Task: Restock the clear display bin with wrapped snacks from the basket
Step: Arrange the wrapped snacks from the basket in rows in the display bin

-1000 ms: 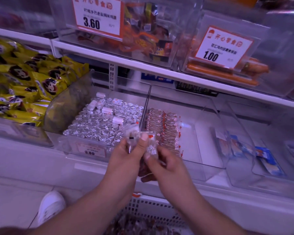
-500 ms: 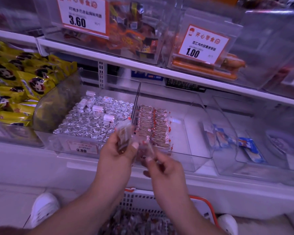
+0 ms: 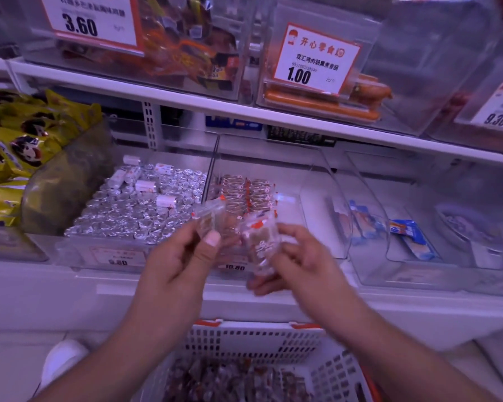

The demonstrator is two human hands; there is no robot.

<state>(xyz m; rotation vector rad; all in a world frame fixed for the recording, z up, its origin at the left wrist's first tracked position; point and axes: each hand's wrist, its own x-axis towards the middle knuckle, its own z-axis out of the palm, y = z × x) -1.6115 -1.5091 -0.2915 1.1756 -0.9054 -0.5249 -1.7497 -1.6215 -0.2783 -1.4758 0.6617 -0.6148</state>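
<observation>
The left hand pinches one wrapped snack between thumb and curled fingers — the clear packet stands nearly upright above the thumbnail, its sealed top edge tilted toward the bin. The right hand grips a second wrapped snack, a clear packet with a red mark near its top, held against the palm side of the fingers; its lower end hangs down past the fingertips. The two packets are just beside each other, and whether they touch cannot be told through the blur.

Both forearms reach up from the bottom corners of the view and meet in front of the clear display bin, with the hands raised at the height of its front wall. Inside that bin, neat rows of the same red-marked snacks fill the left part, while its right part shows bare floor. A neighbouring bin on the left holds silver foil-wrapped pieces.

Below the hands, on the floor in front of the shelf, stands the white basket with orange trim — more wrapped snacks are heaped in it.
</observation>
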